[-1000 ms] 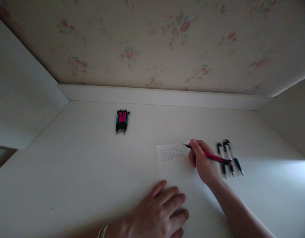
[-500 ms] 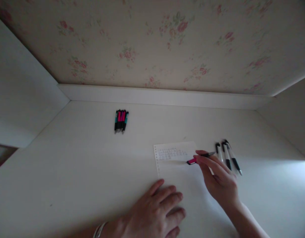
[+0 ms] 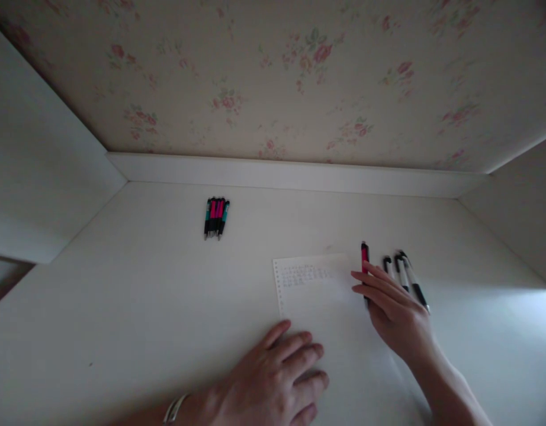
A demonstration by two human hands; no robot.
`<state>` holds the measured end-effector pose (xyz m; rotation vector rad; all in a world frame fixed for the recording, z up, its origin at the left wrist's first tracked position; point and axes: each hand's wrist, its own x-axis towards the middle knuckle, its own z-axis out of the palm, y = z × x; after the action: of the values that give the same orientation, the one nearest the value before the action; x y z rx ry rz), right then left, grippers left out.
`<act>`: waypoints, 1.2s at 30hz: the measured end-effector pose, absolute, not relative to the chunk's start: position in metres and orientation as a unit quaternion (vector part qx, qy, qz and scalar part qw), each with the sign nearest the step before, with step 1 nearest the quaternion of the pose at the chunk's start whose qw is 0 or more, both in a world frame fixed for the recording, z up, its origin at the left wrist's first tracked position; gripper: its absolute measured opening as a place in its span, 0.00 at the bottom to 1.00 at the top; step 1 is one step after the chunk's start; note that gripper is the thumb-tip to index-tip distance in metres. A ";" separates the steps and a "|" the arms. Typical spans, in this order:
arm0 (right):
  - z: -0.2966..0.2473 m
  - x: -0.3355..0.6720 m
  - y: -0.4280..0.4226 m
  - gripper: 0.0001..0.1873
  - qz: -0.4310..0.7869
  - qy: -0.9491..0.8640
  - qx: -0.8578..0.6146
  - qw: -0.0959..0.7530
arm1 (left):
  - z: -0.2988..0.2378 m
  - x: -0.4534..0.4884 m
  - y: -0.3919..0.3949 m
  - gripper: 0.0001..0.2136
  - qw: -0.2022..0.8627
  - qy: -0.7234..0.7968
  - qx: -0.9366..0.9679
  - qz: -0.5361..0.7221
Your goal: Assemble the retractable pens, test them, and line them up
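A white table (image 3: pixel 144 296) is seen set against a floral wall (image 3: pixel 273 77); a sheet (image 3: pixel 317 296) with faint writing near its top edge lies right of the middle of the table; its lower left part is pressed flat by the left hand (image 3: pixel 277 378), whose fingers are spread and nothing is held; a bracelet (image 3: pixel 175 408) is worn at that wrist. The right hand (image 3: pixel 395 310) is laid at the sheet's right edge, its fingers stretched out loosely over a pink pen (image 3: pixel 365 257); the pen lies on the table just beside the sheet, pointing away from the person, its lower part hidden under the fingers; whether it is pinched or only touched cannot be told. Just right of it, 3 white pens (image 3: pixel 406 275) with black ends lie side by side, partly covered by the hand. Well apart, at the far left, a bundle (image 3: pixel 216 217) of pink and teal pens is seen.
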<state>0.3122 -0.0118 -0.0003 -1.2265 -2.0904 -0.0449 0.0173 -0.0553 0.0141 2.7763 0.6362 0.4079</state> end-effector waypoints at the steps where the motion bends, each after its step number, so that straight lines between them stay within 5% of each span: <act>1: -0.004 0.319 -0.011 0.17 -0.034 -0.809 -0.484 0.332 | 0.014 0.017 -0.055 0.15 0.136 0.220 0.955 0.142; 12: -0.024 0.364 -0.011 0.16 -0.093 -0.744 -0.602 0.274 | 0.012 0.019 -0.059 0.15 0.153 0.227 0.954 0.124; 20: -0.010 0.327 -0.014 0.14 -0.073 -0.754 -0.531 0.379 | 0.020 0.021 -0.055 0.08 0.170 0.249 0.940 0.158; 31: 0.000 0.291 -0.019 0.16 0.028 -0.774 -0.481 0.410 | 0.052 -0.025 0.049 0.11 -0.014 0.665 0.743 0.072; 36: 0.002 0.288 -0.018 0.17 0.052 -0.777 -0.468 0.418 | 0.049 -0.035 0.080 0.17 -0.044 0.731 0.680 0.011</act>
<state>0.2880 -0.0176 0.0020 -1.1730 -1.9493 0.1308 -0.0348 0.0795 0.0486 2.1993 2.3646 0.0345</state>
